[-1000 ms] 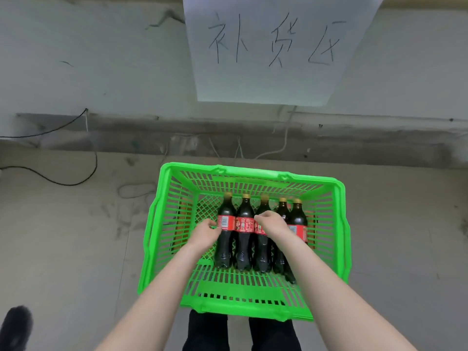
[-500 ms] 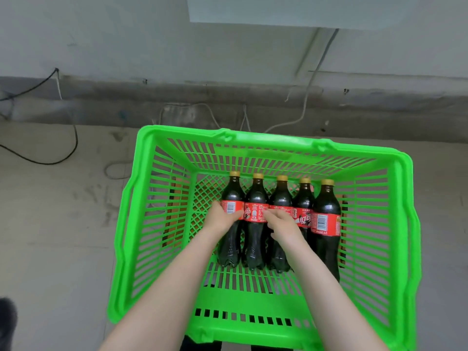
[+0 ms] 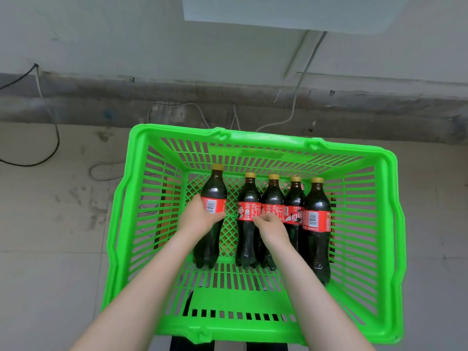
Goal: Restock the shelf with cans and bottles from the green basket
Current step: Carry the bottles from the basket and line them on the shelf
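Observation:
A bright green plastic basket (image 3: 131, 198) sits on the floor below me with several dark cola bottles lying inside, each with a red label and a yellow cap. My left hand (image 3: 196, 219) is wrapped around the leftmost bottle (image 3: 212, 196), which is pulled apart from the row and raised a little. My right hand (image 3: 271, 228) rests on the third bottle (image 3: 273, 198), fingers curled over its label beside the second bottle (image 3: 249, 201). The rightmost bottle (image 3: 316, 211) lies untouched. No shelf is in view.
The basket stands on a grey concrete floor (image 3: 50, 249) close to a wall (image 3: 126, 34) with a dark base strip. Loose cables (image 3: 53, 138) trail along the floor at left. A white paper sheet (image 3: 291, 11) hangs on the wall above.
The camera came closer to the basket. My left hand closed on the leftmost bottle and pulled it left, away from the row. My right hand stayed on the middle bottles.

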